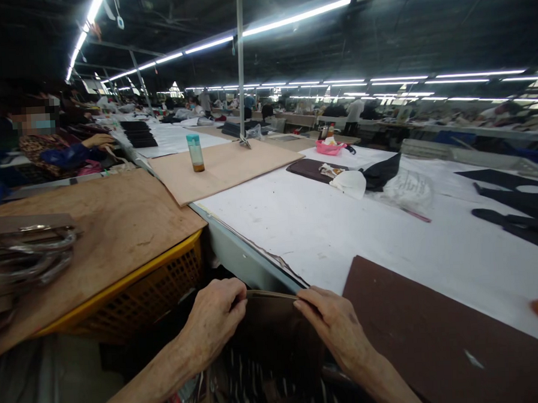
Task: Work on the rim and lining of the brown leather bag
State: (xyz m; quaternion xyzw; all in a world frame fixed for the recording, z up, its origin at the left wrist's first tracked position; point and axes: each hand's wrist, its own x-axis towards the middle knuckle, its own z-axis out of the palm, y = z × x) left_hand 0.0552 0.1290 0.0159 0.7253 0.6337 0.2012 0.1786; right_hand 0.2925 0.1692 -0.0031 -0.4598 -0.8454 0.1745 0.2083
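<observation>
A dark brown piece that looks like a bag panel (280,327) hangs upright at the near edge of the white-topped table. My left hand (216,318) is closed on the left end of its curved top edge, fingers curled and thumb pressed in. Its right end is pinched by my right hand (333,318), close to the table's edge. Below, between my forearms, lies dark striped cloth (255,376), partly in shadow. What my fingertips cover on the panel is hidden.
To the right lies a dark brown board (438,337) on the white table (288,224). At left, a wooden board (129,215) covers a yellow crate (165,279) and bears wrapped bag parts (28,256). A bottle (195,153) stands farther back. A co-worker (54,146) sits at far left.
</observation>
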